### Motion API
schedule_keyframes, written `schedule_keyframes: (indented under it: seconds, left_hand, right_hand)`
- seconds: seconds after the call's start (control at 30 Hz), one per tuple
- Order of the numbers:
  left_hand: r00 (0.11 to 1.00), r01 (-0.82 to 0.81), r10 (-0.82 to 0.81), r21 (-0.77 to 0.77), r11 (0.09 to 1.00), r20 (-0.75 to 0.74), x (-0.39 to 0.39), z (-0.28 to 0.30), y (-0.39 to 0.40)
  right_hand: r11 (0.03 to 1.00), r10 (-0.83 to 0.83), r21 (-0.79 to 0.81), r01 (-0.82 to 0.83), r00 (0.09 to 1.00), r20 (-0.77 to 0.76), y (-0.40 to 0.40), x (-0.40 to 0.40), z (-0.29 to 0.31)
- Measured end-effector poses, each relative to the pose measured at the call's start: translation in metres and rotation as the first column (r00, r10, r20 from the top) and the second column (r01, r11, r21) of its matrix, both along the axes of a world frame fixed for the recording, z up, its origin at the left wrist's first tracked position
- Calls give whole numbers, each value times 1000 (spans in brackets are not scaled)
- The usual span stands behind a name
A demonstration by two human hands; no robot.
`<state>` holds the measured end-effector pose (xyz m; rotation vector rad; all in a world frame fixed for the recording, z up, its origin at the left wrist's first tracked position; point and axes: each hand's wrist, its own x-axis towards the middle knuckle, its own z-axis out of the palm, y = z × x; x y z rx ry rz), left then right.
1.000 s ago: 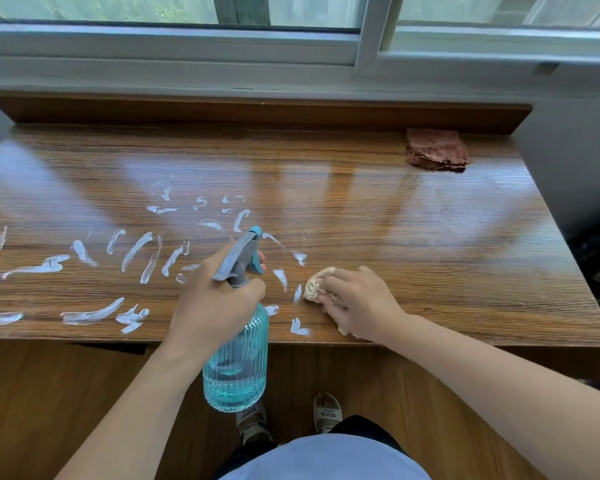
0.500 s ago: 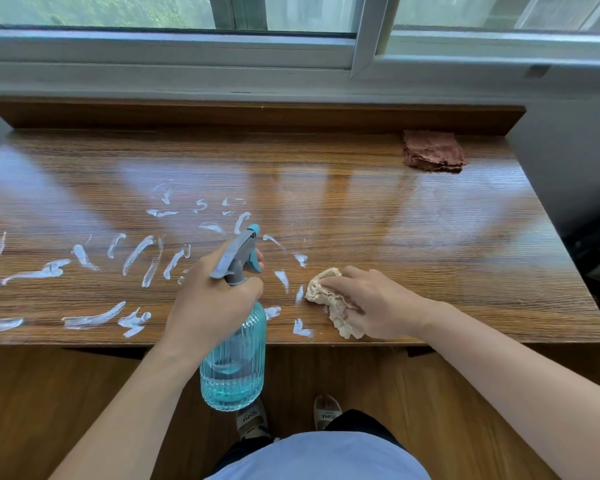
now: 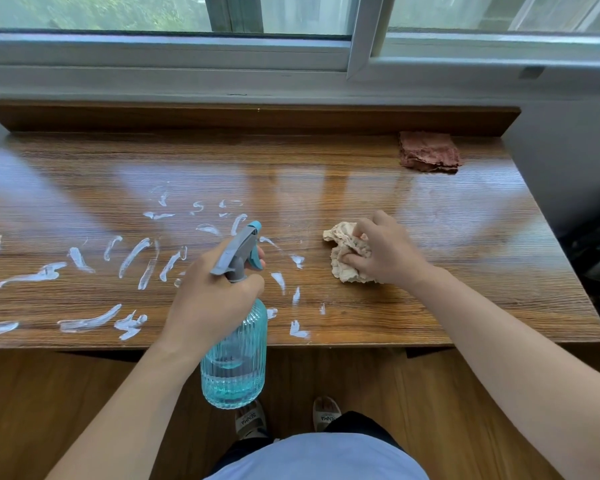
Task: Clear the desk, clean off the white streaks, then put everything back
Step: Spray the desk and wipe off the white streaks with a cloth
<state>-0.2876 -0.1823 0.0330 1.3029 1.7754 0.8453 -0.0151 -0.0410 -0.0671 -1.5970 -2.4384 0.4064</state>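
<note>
Rag point(image 3: 347, 252) wiped rightward in right hand point(image 3: 385, 251), left hand point(image 3: 212, 292) gripping half-full blue spray bottle point(image 3: 234, 358)

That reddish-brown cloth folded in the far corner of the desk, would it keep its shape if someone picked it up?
Probably not. The cloth looks soft, with wrinkled, ragged-edged layers, so it would likely droop and unfold when lifted by one edge. It seems light for its size. Pushed across the glossy desk, it would probably bunch up rather than slide as one piece, and it should not roll.

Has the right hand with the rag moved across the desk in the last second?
Yes. The right hand and rag slid right and toward the window, away from the white streaks near the front edge of the desk.
</note>
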Motion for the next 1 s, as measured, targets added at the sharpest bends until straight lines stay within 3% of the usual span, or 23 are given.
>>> schedule_keyframes:
  seconds: [0.17,0.27,0.37,0.53,0.6,0.67,0.77,0.83,1.0]
  left_hand:
    - [1000,-4,4,-8,1000,14,0,0,1]
    - [1000,1,-1,-2,1000,3,1,-2,1]
    - [1000,4,-4,-14,1000,30,2,-4,1]
    - [999,9,-9,-12,1000,35,2,-5,3]
    - [999,14,-14,-9,1000,30,2,-4,3]
    - [1000,17,-17,-8,1000,25,2,-4,5]
    - [1000,25,-25,-11,1000,16,2,-3,8]
    - [999,28,-28,-5,1000,18,2,-2,9]
    - [1000,20,-19,13,1000,-7,0,-1,6]
  right_hand:
    - [985,141,89,-145,989,52,0,0,-16]
    - [975,144,153,-161,983,114,-14,-7,-22]
    - [978,132,149,-146,986,101,-42,-15,-21]
    - [960,267,77,-269,963,37,-74,-19,-17]
    - [987,159,43,-156,984,-75,-55,-18,-13]
    - [997,-47,54,59,980,-193,-24,-16,-9]
    - [977,-205,25,211,968,-143,9,-13,-13]
    - [987,-155,26,158,983,-95,6,-14,-19]
    - [982,165,96,-160,985,-47,-37,-13,-16]
